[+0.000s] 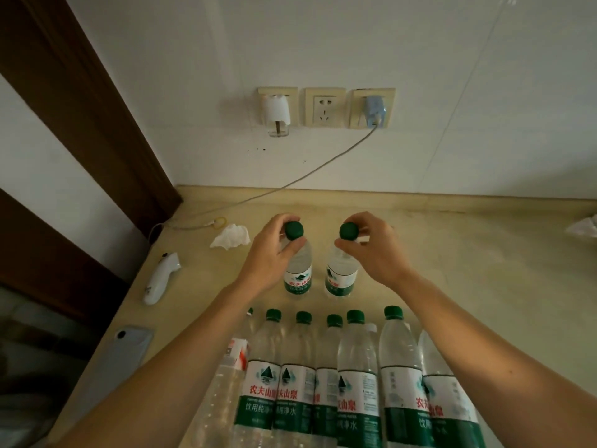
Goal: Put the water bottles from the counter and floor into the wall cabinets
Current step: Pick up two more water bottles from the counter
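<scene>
My left hand [274,250] pinches the neck of the left bottle [298,270] under its cap; my right hand [371,250] pinches the right bottle [340,273] likewise. Both stand on the counter [468,253]. Full, they should feel heavy, thin-walled and slick, so I'd trust the stiff neck.

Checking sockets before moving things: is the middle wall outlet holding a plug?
No, the middle outlet shows bare slots, while the outlets either side hold a white plug-in device and a blue charger.
</scene>
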Motion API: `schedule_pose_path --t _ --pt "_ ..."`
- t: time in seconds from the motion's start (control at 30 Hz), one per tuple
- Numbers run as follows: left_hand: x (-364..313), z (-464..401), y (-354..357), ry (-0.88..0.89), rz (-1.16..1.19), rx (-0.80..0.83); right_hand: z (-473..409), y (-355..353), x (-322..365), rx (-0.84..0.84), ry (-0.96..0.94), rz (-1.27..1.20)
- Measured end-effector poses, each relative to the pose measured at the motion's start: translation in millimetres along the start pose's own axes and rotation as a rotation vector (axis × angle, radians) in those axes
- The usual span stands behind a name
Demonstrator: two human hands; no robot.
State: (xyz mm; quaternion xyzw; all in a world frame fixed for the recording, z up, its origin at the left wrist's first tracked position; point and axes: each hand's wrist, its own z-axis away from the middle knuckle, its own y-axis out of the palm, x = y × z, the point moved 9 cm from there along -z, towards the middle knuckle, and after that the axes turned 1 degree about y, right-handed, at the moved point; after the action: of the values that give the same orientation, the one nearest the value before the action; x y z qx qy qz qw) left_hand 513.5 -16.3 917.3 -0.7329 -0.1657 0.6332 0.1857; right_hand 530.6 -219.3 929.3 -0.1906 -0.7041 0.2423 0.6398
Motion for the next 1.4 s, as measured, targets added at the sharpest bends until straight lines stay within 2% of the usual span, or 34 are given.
schedule_pose_path --t 0.13,0.27,0.33,0.6,0.7,0.83,1.0,1.17,1.4 --pt "21 10 9 -0.105 0.026 0.008 3 11 -32 0.09 0.084 -0.114" --pt "64 27 29 -0.293 0.108 -0.028 7 47 -77 0.435 0.209 -0.097" --pt "81 32 39 -0.346 0.123 -0.062 7 60 -94 0.552 0.229 -0.054" --pt "104 36 54 -0.391 0.148 -0.184 -4 73 -114 0.562 0.161 -0.101" --pt "104 36 53 -0.435 0.171 -0.242 -2 74 -107 0.522 0.133 -0.16" --pt "96 41 55 -0.445 0.186 -0.244 1 67 -98 0.357 0.159 -0.28" --pt "52 38 33 -0.306 0.229 -0.252 9 19 -62 0.187 0.158 -0.39" --pt "-47 27 -2 -0.067 0.307 -0.255 33 -54 4 -0.005 0.07 -0.376" --pt "-224 34 -42 0.335 0.362 -0.23 96 -171 116 -0.298 -0.155 -0.408"
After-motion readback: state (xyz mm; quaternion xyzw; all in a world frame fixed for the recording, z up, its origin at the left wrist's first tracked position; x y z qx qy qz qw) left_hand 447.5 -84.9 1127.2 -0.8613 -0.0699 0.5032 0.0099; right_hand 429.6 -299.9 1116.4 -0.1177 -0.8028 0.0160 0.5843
